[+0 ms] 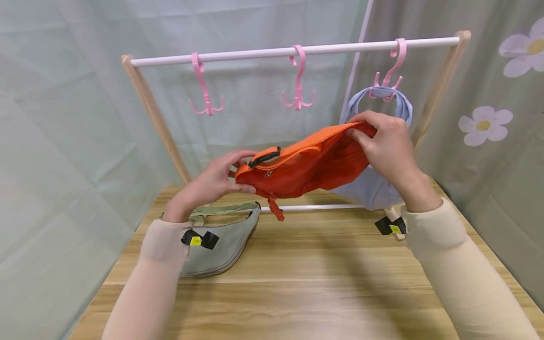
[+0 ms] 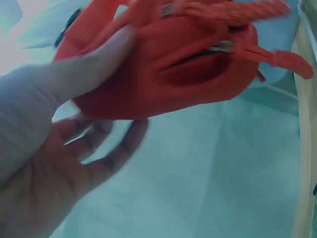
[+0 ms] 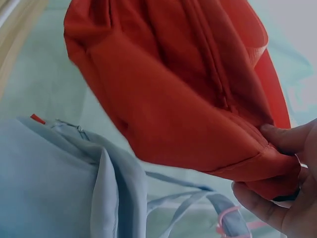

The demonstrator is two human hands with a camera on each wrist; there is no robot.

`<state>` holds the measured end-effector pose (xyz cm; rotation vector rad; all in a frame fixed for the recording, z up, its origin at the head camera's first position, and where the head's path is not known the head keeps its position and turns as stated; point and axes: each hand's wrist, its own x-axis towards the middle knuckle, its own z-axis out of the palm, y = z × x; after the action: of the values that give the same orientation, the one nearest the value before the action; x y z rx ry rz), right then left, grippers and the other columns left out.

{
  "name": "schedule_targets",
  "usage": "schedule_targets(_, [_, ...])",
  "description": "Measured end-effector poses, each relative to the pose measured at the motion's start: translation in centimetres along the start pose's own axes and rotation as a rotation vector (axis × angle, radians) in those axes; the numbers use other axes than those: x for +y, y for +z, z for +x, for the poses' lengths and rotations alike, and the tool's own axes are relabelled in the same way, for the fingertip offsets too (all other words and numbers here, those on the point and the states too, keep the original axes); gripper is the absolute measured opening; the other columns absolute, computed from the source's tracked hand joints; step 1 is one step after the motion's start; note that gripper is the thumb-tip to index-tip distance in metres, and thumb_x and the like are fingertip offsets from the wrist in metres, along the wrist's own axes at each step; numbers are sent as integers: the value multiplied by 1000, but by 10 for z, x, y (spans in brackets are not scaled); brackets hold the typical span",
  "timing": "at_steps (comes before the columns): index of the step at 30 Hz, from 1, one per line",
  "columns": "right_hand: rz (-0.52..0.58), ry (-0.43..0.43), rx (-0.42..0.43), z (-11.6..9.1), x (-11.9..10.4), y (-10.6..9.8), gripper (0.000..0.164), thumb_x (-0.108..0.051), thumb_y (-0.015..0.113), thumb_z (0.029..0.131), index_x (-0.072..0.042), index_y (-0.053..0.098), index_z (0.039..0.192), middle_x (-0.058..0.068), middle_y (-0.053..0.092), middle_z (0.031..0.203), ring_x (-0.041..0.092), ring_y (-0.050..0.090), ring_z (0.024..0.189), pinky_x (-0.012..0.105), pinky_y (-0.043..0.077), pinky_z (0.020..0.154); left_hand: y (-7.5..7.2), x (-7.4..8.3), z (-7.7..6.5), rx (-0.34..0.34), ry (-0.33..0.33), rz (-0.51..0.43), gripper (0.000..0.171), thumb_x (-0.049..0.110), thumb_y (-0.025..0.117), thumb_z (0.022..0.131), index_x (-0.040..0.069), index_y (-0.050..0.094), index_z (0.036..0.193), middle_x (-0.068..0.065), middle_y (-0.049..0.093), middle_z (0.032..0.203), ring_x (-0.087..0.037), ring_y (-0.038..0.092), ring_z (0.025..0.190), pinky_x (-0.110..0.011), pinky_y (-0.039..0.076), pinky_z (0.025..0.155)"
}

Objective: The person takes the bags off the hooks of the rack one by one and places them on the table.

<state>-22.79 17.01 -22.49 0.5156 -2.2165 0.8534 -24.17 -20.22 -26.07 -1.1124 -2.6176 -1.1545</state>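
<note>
Held up between both hands is an orange-red waist bag (image 1: 306, 165) with a black buckle (image 1: 264, 157) on its strap and a braided zipper pull (image 1: 276, 208) dangling below. My left hand (image 1: 216, 177) pinches its left end, thumb on the front; in the left wrist view the thumb presses the fabric, with fingers behind and below. The right hand (image 1: 384, 144) pinches the upper right corner between thumb and fingers, as the right wrist view also shows. Behind that hand, a light blue bag (image 1: 374, 186) hangs by its strap from the right pink hook (image 1: 393, 71).
A white rail (image 1: 255, 55) on wooden posts carries two more pink hooks, one at left (image 1: 204, 85) and one in the middle (image 1: 298, 78). On the wooden table (image 1: 297, 283) lies a grey-green waist bag (image 1: 221, 245), below the left forearm. Curtains stand behind the rack.
</note>
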Motion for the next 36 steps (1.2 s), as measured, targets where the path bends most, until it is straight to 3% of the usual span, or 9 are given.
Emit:
schedule_targets(4, [-9,17,26,-7,6,-5,19,-8,77,95,-2,76,112,15,74,106,29,66,95,24,48,81,7,3,-6,145,33,-24,41,5,78,92,4,68,132,-8,62,112,-19,59,101,-30,57,81])
schedule_targets(7, [3,24,40,-12,10,-8,21,-9,79,93,-1,76,112,14,73,105,22,62,92,13,43,76,10,6,-9,253,53,-78,30,1,73,95,1,73,125,-8,60,105,-19,57,97,-22,55,76])
schedule_targets(14, [103,72,23,-23,16,-14,27,-7,77,94,-2,73,121,12,69,111,10,56,93,7,46,76,18,9,-5,405,94,-148,45,-1,72,95,5,64,138,-8,65,109,-17,63,99,-23,58,84])
schedule_targets(20, [273,170,-15,-33,26,-17,41,-3,75,95,0,63,134,0,65,112,7,62,97,7,50,82,25,4,-3,491,84,-191,34,-1,71,96,1,67,129,-4,65,115,-16,63,103,-22,57,81])
schedule_targets(24, [352,234,-7,-40,32,-17,40,-5,74,96,-1,61,133,-8,65,111,8,64,97,9,51,84,31,0,-1,533,87,-230,29,0,71,96,0,68,125,-1,62,111,-19,61,98,-22,57,77])
schedule_targets(29, [401,304,19,-49,34,-14,34,-11,75,97,-9,63,129,-8,67,111,11,63,99,11,52,83,39,-4,-1,542,79,-268,30,1,71,97,-2,67,126,-2,59,112,-17,63,97,-22,58,75])
schedule_targets(36, [468,338,45,-68,36,-7,33,-10,74,97,-11,63,129,-6,68,113,11,65,100,13,55,80,50,-7,-6,554,35,-303,31,2,71,98,1,66,128,-4,62,116,-14,68,93,-23,57,73])
